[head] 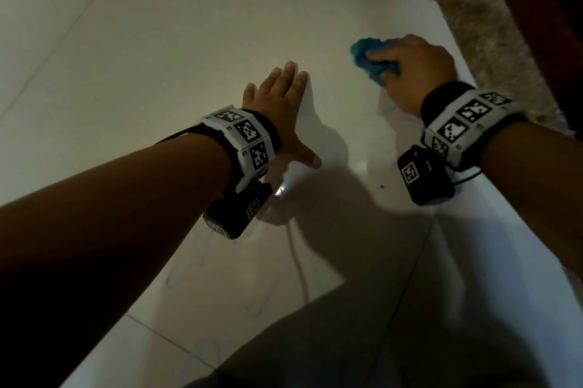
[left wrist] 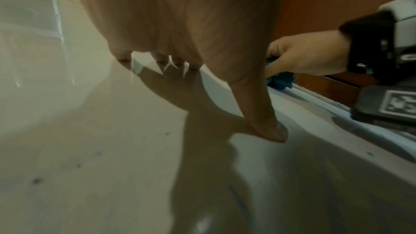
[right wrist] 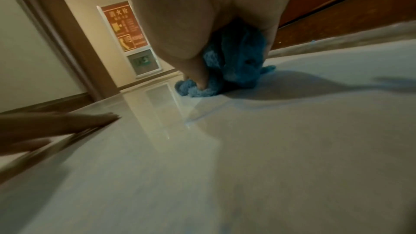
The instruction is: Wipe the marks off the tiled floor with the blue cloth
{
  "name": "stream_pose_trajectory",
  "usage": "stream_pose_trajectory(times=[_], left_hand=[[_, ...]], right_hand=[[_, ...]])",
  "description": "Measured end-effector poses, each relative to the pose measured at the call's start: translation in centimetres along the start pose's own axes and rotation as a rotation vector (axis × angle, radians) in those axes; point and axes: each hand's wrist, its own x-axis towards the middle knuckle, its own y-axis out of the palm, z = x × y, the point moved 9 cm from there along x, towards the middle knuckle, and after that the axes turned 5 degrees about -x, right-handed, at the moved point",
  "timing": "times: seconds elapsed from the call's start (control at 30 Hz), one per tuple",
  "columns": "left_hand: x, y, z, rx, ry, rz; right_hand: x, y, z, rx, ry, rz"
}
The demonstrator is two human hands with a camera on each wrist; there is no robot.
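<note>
My right hand (head: 410,72) grips a bunched blue cloth (head: 370,61) and holds it down on the pale tiled floor (head: 157,56) near the right-hand wall. The right wrist view shows the blue cloth (right wrist: 229,70) squeezed under my palm and thumb, touching the tile. My left hand (head: 280,103) lies flat on the floor left of the cloth, fingers straight and spread. In the left wrist view its fingertips (left wrist: 193,66) and thumb press on the tile. Faint blue marks (head: 205,346) show on the tiles near me, and a small dark speck (head: 382,186) lies between my wrists.
A speckled stone skirting (head: 473,24) and a dark wooden door (head: 542,8) run along the right side. A thin cable (head: 298,261) trails over the floor from my left wrist. A wall with a red sign (right wrist: 123,26) stands at the far end.
</note>
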Motion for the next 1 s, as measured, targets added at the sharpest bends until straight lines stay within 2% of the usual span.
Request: stream_pose_trajectory(times=[0.07, 0.2, 0.3, 0.37, 0.43, 0.5, 0.57, 0.67, 0.73, 0.8, 0.9, 0.97, 1.0], left_hand=[[0.0, 0.0, 0.0, 0.006, -0.001, 0.000], [0.1, 0.0, -0.1, 0.024, -0.012, 0.010], [0.0, 0.0, -0.2, 0.017, -0.017, 0.013], [-0.1, -0.1, -0.2, 0.006, -0.010, 0.008], [-0.1, -0.1, -0.1, 0.006, -0.006, 0.004], [0.1, -0.1, 0.0, 0.014, -0.007, 0.000], [0.1, -0.1, 0.0, 0.015, -0.011, 0.002], [0.0, 0.1, -0.1, 0.016, -0.020, 0.015], [0.0, 0.2, -0.2, 0.016, -0.018, 0.015], [-0.1, 0.1, -0.1, 0.015, -0.011, 0.008], [-0.1, 0.0, 0.0, 0.010, -0.003, 0.001], [-0.1, 0.0, 0.0, 0.009, -0.001, 0.000], [-0.1, 0.1, 0.0, 0.010, -0.001, 0.000]], right_hand=[[-0.3, 0.3, 0.3, 0.022, 0.016, -0.009], [-3.8, 2.8, 6.1, -0.023, -0.214, 0.009], [-4.0, 3.1, 6.3, -0.090, -0.296, 0.052], [-2.2, 1.8, 3.7, -0.051, -0.225, 0.023], [-0.4, 0.2, -0.1, 0.086, -0.017, -0.032], [-0.2, 0.1, -1.5, 0.063, 0.102, -0.059], [-1.3, 1.2, 1.1, 0.036, 0.026, -0.032], [-4.4, 3.3, 6.6, -0.060, -0.233, 0.064], [-4.8, 3.5, 7.5, -0.101, -0.318, 0.103], [-3.3, 2.5, 5.8, -0.076, -0.284, 0.079], [-0.9, 0.8, 1.3, 0.035, -0.074, -0.007], [-1.3, 1.2, 1.1, 0.068, -0.016, -0.021], [-2.2, 1.7, 2.1, 0.033, -0.035, -0.012]])
